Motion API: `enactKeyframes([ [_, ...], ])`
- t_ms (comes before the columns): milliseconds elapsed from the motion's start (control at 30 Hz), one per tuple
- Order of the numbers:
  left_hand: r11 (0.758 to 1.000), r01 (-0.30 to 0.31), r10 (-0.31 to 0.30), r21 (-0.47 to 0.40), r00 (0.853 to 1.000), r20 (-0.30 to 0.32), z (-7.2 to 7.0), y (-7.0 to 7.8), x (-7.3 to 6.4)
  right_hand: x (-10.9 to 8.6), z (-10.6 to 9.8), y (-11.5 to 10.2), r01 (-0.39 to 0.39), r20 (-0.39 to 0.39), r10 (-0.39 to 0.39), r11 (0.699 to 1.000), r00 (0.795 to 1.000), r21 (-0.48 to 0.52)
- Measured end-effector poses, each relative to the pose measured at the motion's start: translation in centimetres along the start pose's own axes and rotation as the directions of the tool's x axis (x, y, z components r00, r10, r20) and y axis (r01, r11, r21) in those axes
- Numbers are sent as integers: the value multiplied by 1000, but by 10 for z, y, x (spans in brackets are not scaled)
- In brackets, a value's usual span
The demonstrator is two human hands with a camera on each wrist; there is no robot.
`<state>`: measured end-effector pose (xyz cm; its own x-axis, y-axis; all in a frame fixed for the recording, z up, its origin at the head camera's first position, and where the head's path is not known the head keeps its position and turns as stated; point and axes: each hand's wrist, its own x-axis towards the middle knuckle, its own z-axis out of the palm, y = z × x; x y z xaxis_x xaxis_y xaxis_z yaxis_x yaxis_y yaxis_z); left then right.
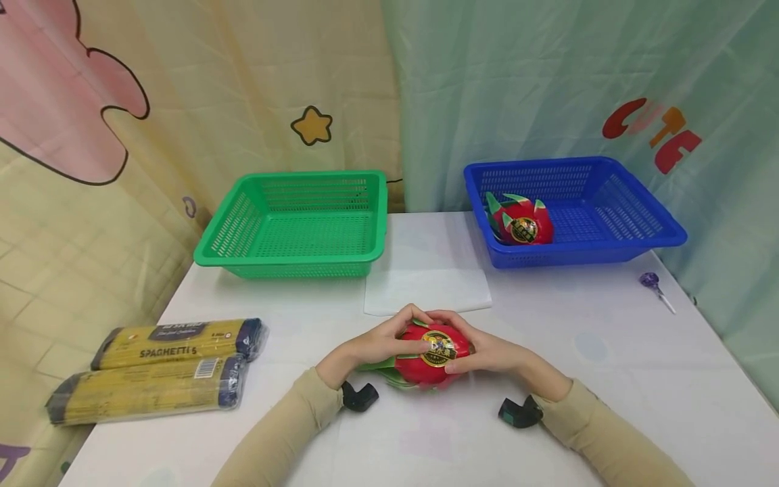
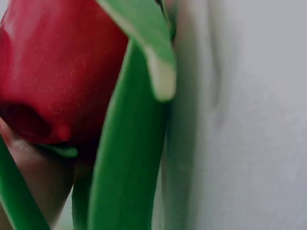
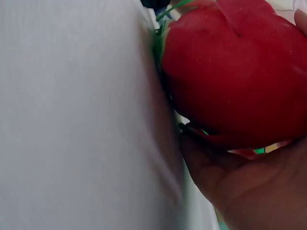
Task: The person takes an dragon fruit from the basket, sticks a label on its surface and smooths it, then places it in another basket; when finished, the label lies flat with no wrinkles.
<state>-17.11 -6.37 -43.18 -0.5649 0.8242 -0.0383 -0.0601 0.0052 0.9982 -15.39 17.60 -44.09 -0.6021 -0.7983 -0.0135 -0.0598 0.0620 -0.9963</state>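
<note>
A red dragon fruit point(image 1: 425, 371) with green leafy tips and a round black-and-gold sticker lies low over the white table, between both hands. From its left side my left hand point(image 1: 379, 342) grips it, thumb across the front by the sticker. Opposite, my right hand point(image 1: 491, 352) curls round the right end, its thumb on the near face. The fingertips of both hands meet behind the fruit. Long green scales point(image 2: 127, 143) fill much of the left wrist view. In the right wrist view, right-hand fingers point(image 3: 206, 167) reach under the smooth red skin point(image 3: 235, 76).
A green basket point(image 1: 304, 259) stands at the back left. At the back right, a blue basket point(image 1: 584, 256) holds another dragon fruit point(image 1: 538, 226). Two spaghetti packs point(image 1: 152, 389) lie at the left, a purple lollipop point(image 1: 650, 281) at the right. A white sheet point(image 1: 426, 291) lies behind the hands.
</note>
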Motion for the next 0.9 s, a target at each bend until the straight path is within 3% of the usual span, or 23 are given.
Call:
enactKeyframes([
  [100, 1000, 1, -1, 15, 1000, -31, 4, 2, 1, -2, -2, -6, 4, 13, -3, 998, 1000, -67],
  [233, 990, -37, 52, 138, 993, -109, 14, 7, 1, -3, -3, -13, 28, 35, -25, 993, 999, -111],
  [400, 945, -82, 157, 318, 963, -218, 36, 27, 0, -4, -3, -14, 72, 64, -66, 992, 996, -103],
  [533, 929, -70, 176, 364, 947, -268, 41, 24, 3, -6, -2, -13, 56, 31, -52, 988, 998, -141],
  [633, 922, -99, 200, 374, 950, -240, 37, 13, 6, -10, 0, -12, 13, -19, -17, 982, 1000, -190],
  [733, 928, -133, 201, 347, 965, -168, 32, 8, 7, -17, 1, -11, -8, -54, -4, 976, 999, -219],
  [833, 948, -110, 144, 300, 985, -94, 29, 4, 7, -26, 1, -9, -2, -73, -15, 974, 997, -227],
  [900, 949, -65, 92, 310, 993, -73, 27, 3, 7, -34, -2, -8, 21, -70, -37, 976, 997, -218],
])
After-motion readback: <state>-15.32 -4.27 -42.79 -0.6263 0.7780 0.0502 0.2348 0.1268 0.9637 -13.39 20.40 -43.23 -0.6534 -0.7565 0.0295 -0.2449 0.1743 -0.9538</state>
